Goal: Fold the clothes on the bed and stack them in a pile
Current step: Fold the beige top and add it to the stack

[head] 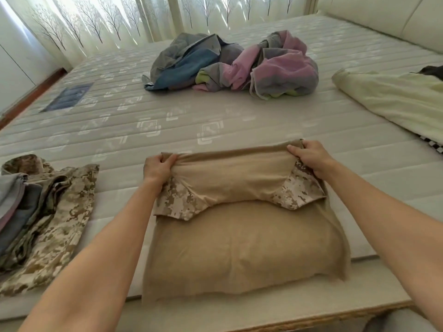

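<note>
Tan shirt (239, 236): lies flat at the near edge of the bed, between the two forearms; tan body, desert digital-camouflage sleeves folded in over the upper part; far edge lifted off the mattress and bunched at both corners
Left hand (157, 168): grip closed on the far left corner of the tan shirt, fingers curled round a bunch of cloth
Right hand (311, 158): grip closed on the far right corner of the same shirt, thumb on top, fingers curled under the hem
Folded pile (43, 212): on the bed to the left of the tan shirt, apart from it; camouflage garment at the bottom, grey and olive pieces layered on top
Unfolded heap (230, 65): further up the bed, well apart from the hands; crumpled grey, blue, pink and pale green cloth
Cream cloth (393, 99): spread at the right side of the bed, a dark item at its far end, a black-and-white checked edge showing beneath its near end
Mattress (148, 130): quilted, pale, woven square motifs; blue label patch at far left, its print too small to read
Curtains (96, 20): sheer, bare-tree print, behind the bed
Writing: none legible on any garment
</note>
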